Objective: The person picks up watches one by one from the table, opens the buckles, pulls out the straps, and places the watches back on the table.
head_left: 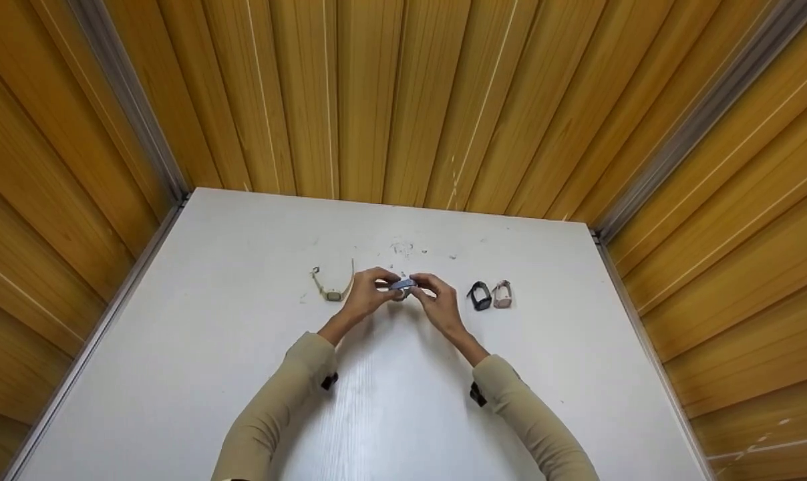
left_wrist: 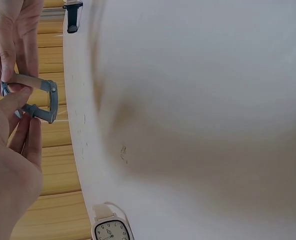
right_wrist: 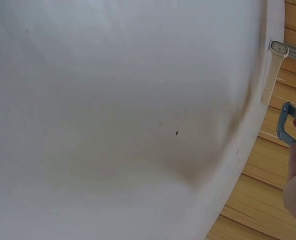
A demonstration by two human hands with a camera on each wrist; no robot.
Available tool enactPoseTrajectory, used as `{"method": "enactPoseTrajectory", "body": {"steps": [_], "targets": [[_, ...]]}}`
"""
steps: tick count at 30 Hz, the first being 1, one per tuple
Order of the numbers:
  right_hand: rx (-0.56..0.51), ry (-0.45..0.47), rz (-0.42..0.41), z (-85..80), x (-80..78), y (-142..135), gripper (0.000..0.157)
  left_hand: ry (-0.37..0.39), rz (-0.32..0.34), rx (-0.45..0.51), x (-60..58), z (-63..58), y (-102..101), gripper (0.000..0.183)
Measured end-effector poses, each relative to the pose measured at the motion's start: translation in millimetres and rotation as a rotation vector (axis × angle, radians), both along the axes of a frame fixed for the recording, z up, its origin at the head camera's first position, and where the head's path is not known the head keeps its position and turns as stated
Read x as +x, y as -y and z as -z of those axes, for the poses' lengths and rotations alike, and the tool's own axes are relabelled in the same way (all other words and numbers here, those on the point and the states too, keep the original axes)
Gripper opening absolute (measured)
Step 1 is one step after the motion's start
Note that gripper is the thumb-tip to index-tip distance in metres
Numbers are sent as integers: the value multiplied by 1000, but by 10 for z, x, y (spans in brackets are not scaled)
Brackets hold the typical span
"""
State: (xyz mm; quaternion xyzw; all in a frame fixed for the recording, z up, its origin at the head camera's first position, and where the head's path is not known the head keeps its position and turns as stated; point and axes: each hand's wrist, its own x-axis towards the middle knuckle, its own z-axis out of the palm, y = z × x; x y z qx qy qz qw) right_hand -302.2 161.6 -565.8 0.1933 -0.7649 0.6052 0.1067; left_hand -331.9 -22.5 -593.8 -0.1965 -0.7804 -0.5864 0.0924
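Note:
In the head view, a blue wristwatch [head_left: 402, 284] is held up over the white table between both hands. My left hand [head_left: 365, 294] pinches one side of it between thumb and fingers, and my right hand [head_left: 438, 302] grips the other side. From the left wrist view, the blue-grey watch [left_wrist: 52, 102] is seen edge-on, its strap bent into a loop and its dial turned away. Fingers of both hands press on the strap ends, hiding part of them. The right wrist view catches only the watch's curved side [right_wrist: 282, 122] at the frame's edge.
A pale yellow-green watch [head_left: 334, 295] lies left of the hands with its strap spread. To the right stand a black watch [head_left: 481, 298] and a pink watch [head_left: 503, 297], side by side. Small dark marks [head_left: 401, 248] dot the table beyond the hands. Wood-patterned walls [head_left: 370, 100] enclose the table.

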Motion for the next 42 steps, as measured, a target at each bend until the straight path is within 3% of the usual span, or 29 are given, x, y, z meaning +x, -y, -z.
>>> {"method": "enactPoseTrajectory", "body": {"steps": [6,12,18,29,42], "targets": [[17,-17,-3,-17,7,17,24,20,-7,26,-5,18,10,20],[31,-20,-8,-21,0,21,25,-6,-6,65,-5,35,17,19],[24,-23,-32,-27,-4,23,27,-16,-28,19,-10,42,35,16],[12,22,-64,-68,2,10,24,55,-33,122,14,50,73,18],[106,-67,-83,-70,-20,-69,18,-86,-46,0,-21,73,17,13]]}}
